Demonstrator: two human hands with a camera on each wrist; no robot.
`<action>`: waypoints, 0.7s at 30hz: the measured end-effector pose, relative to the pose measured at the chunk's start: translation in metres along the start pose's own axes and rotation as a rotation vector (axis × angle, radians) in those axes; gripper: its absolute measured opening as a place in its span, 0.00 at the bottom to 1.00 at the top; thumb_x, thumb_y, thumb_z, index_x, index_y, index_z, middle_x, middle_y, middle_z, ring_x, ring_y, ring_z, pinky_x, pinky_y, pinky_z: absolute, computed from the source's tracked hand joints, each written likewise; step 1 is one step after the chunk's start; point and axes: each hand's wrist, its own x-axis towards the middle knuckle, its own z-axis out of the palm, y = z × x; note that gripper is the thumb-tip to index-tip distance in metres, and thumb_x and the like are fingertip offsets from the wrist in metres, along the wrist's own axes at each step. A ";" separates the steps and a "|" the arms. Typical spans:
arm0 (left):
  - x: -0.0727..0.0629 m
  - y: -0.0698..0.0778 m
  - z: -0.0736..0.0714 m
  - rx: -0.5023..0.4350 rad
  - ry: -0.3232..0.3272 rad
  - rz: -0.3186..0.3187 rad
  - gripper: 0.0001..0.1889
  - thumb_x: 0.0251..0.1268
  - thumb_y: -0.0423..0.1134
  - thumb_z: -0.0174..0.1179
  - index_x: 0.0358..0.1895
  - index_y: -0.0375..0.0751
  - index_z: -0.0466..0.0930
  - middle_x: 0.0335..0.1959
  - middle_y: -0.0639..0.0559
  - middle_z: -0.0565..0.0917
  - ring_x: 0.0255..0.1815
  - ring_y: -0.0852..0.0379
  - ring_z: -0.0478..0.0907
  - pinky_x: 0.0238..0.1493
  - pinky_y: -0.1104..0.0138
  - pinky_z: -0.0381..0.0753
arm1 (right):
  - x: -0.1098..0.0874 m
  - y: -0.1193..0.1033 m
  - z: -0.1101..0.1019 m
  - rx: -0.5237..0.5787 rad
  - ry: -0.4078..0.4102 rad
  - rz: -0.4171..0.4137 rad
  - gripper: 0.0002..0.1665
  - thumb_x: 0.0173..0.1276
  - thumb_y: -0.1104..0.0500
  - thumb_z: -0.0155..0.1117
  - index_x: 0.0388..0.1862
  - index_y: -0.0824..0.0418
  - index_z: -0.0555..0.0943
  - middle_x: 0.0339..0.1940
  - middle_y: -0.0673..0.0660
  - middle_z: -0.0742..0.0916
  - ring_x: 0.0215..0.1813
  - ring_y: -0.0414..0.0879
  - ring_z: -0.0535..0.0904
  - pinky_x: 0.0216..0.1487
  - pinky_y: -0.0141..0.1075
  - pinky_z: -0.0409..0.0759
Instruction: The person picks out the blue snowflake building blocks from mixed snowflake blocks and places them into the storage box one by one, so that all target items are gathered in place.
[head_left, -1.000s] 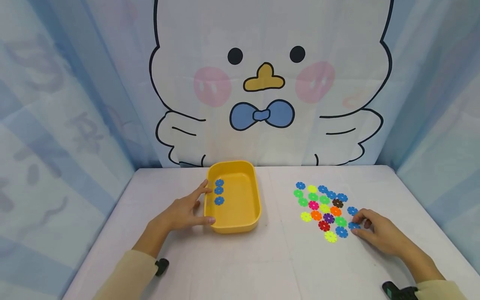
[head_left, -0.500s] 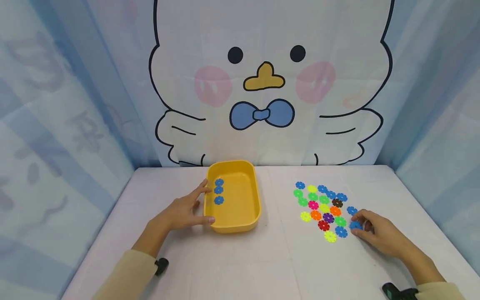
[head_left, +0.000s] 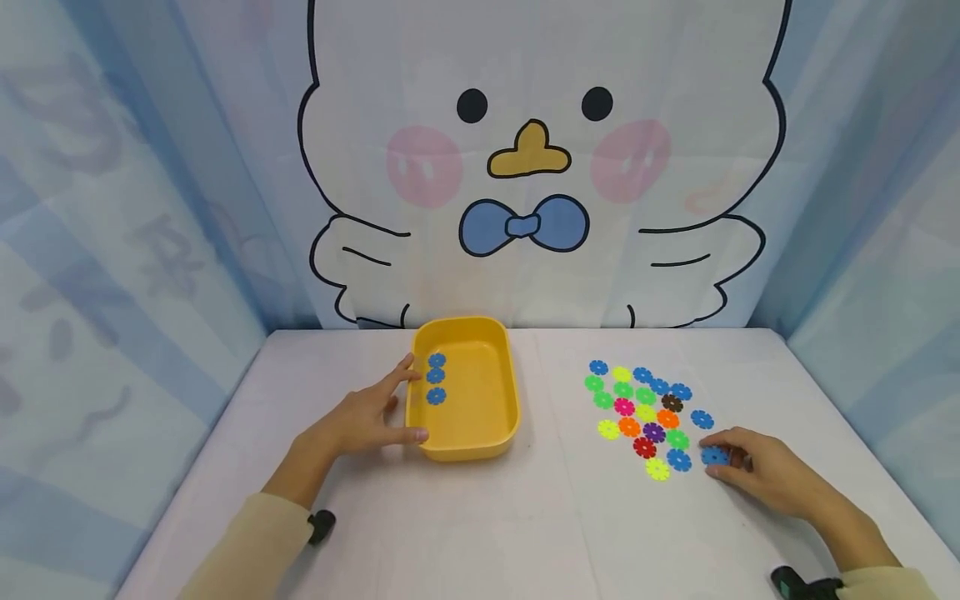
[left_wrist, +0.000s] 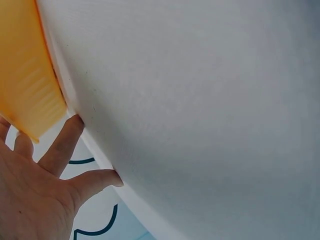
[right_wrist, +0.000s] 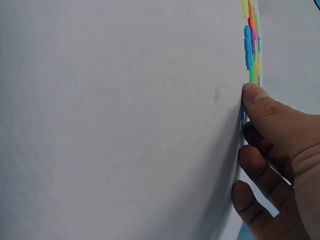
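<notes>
My left hand (head_left: 367, 421) rests at the left side of a yellow tray (head_left: 483, 387), thumb and forefinger spread along its rim. Those fingers look fairly straight in the left wrist view, close to the tray wall (left_wrist: 30, 75). Three blue snowflake discs (head_left: 437, 396) lie in a column inside the tray. Over on the right, my right hand (head_left: 776, 475) pinches a blue snowflake disc (head_left: 715, 456) by its edges between thumb and forefinger, low at the tabletop. In the right wrist view the thumb (right_wrist: 270, 112) hides most of that disc, and the other fingers are bent.
A loose cluster of snowflake discs in several colours lies left of my right hand, among them a purple disc (head_left: 654, 432) and a brown disc (head_left: 672, 403). Another blue disc (head_left: 702, 419) lies just beyond my fingers. A printed curtain (head_left: 525, 283) stands behind the white table (head_left: 487, 533).
The blue disc at my right fingertips has slid slightly right and toward me, away from the cluster. My right hand has shifted with it. My left hand and the tray keep their places.
</notes>
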 end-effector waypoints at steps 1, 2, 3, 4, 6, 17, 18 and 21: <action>0.000 0.000 0.000 -0.002 0.000 -0.002 0.55 0.48 0.76 0.68 0.81 0.71 0.51 0.70 0.39 0.77 0.65 0.42 0.78 0.63 0.36 0.76 | 0.000 0.000 0.000 -0.010 0.001 -0.004 0.22 0.66 0.51 0.75 0.56 0.59 0.85 0.33 0.45 0.78 0.34 0.35 0.69 0.34 0.27 0.76; 0.000 0.000 0.000 -0.003 -0.002 -0.004 0.56 0.48 0.76 0.68 0.81 0.71 0.51 0.70 0.38 0.77 0.66 0.41 0.78 0.63 0.36 0.76 | 0.000 0.000 -0.001 -0.021 0.000 -0.009 0.22 0.66 0.51 0.75 0.55 0.59 0.85 0.32 0.45 0.78 0.34 0.35 0.69 0.33 0.27 0.75; 0.000 0.000 0.000 -0.004 -0.004 -0.007 0.56 0.48 0.76 0.68 0.81 0.71 0.50 0.70 0.38 0.77 0.66 0.41 0.77 0.63 0.36 0.76 | 0.000 -0.001 -0.001 -0.031 -0.001 -0.013 0.22 0.65 0.50 0.75 0.55 0.59 0.86 0.32 0.45 0.78 0.33 0.35 0.69 0.32 0.28 0.75; 0.000 0.000 0.000 -0.003 -0.005 -0.008 0.56 0.48 0.76 0.68 0.82 0.71 0.50 0.70 0.38 0.77 0.67 0.41 0.77 0.63 0.36 0.76 | 0.000 -0.001 -0.002 -0.040 -0.004 -0.017 0.22 0.65 0.50 0.75 0.54 0.60 0.86 0.31 0.44 0.78 0.33 0.34 0.69 0.32 0.28 0.75; 0.001 0.001 0.000 -0.003 -0.004 -0.014 0.57 0.48 0.76 0.68 0.82 0.71 0.49 0.71 0.38 0.76 0.67 0.41 0.77 0.63 0.36 0.76 | 0.001 -0.002 -0.003 -0.050 -0.009 -0.024 0.23 0.66 0.49 0.75 0.54 0.61 0.86 0.30 0.44 0.78 0.33 0.35 0.69 0.32 0.28 0.74; 0.001 -0.001 0.001 0.005 0.006 0.001 0.56 0.49 0.76 0.67 0.82 0.71 0.49 0.71 0.39 0.76 0.66 0.41 0.78 0.62 0.36 0.77 | 0.005 -0.014 -0.003 -0.044 0.085 -0.068 0.26 0.64 0.46 0.76 0.55 0.58 0.87 0.35 0.43 0.83 0.35 0.34 0.71 0.33 0.28 0.77; 0.002 -0.001 0.001 0.005 0.008 0.003 0.56 0.49 0.76 0.67 0.82 0.71 0.49 0.71 0.39 0.76 0.66 0.41 0.78 0.62 0.37 0.77 | 0.006 -0.015 -0.004 -0.039 0.104 -0.078 0.25 0.64 0.47 0.76 0.55 0.58 0.87 0.36 0.43 0.83 0.35 0.34 0.71 0.33 0.28 0.77; 0.002 -0.001 0.002 0.007 0.013 0.010 0.56 0.49 0.76 0.67 0.81 0.71 0.50 0.72 0.39 0.75 0.67 0.41 0.77 0.62 0.37 0.78 | 0.010 -0.021 -0.005 -0.025 0.152 -0.103 0.24 0.64 0.49 0.77 0.56 0.57 0.87 0.38 0.44 0.85 0.37 0.35 0.73 0.34 0.28 0.78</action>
